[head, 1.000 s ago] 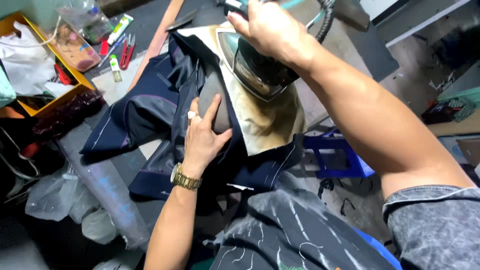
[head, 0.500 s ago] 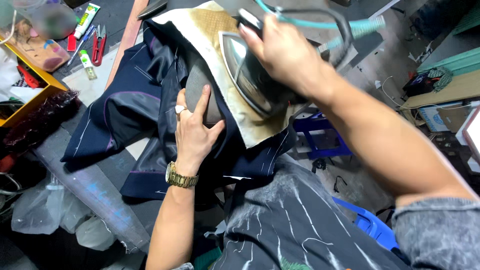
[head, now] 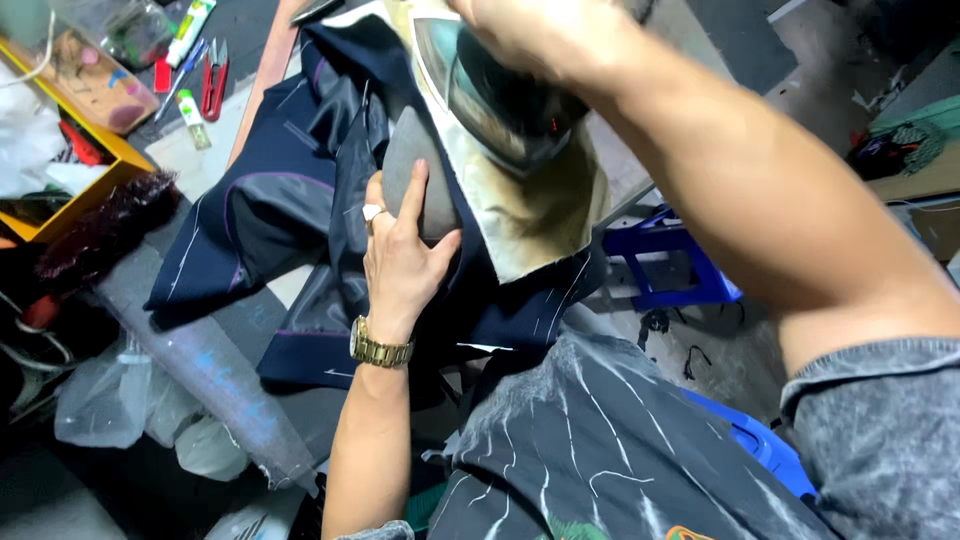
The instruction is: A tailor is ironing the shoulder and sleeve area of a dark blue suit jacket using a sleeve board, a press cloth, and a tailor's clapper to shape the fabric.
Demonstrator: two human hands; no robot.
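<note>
**Navy garment under iron: left hand pins the grey pad, right hand carries the iron above it**

Navy cloth with faint chalk lines, a dark jacket piece (head: pixel 290 200), lies draped over the desk (head: pixel 200 350) and over a rounded grey pressing pad (head: pixel 412 170). All places below are given from that pad.

Left hand (head: pixel 400 255) lies directly on the pad's near end, palm down, fingers (head: pixel 413 195) spread and flat, gripping nothing, the forefinger running up the pad's length. A gold watch (head: pixel 380 348) sits on that wrist.

Right hand (head: pixel 520 35) is above and to the right of the pad, closed over the top of a steam iron (head: pixel 500 100). The iron's bright soleplate faces the pad, tilted, its nose near the viewer. Whether it touches the cloth cannot be told.

The pad's long axis runs away from the viewer, roughly parallel with the iron. A scorched cream pressing cloth (head: pixel 540 215) hangs just right of the pad, beneath the iron.

The left hand is the nearer of the two to the pad.

Well left of the pad, red snips (head: pixel 213 88) and a yellow tray (head: pixel 110 160) lie at the desk's far edge.
</note>
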